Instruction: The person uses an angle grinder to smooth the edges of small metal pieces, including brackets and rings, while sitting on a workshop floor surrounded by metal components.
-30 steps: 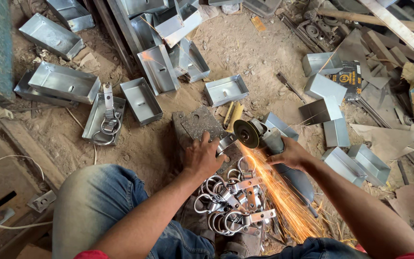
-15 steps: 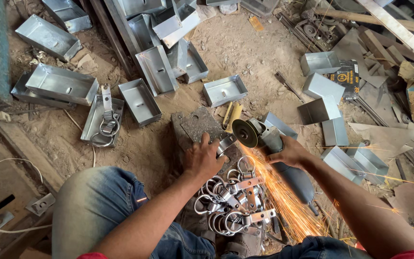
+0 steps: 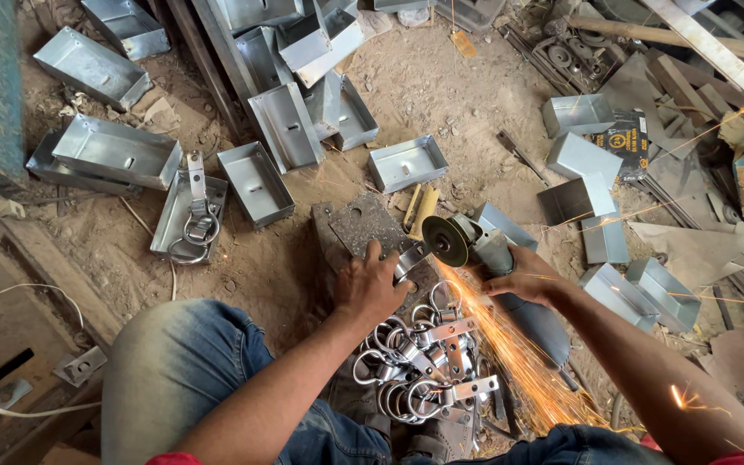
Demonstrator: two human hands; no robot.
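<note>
A metal clamp (image 3: 411, 258) lies on a flat steel plate (image 3: 359, 226) on the dirt floor, pressed down by the left hand (image 3: 372, 288) with fingers closed over it. The right hand (image 3: 527, 275) grips an angle grinder (image 3: 475, 244), its disc (image 3: 443, 241) touching the clamp and throwing sparks (image 3: 510, 362) toward the person. A pile of ringed clamps (image 3: 419, 370) lies just below, between the knees.
</note>
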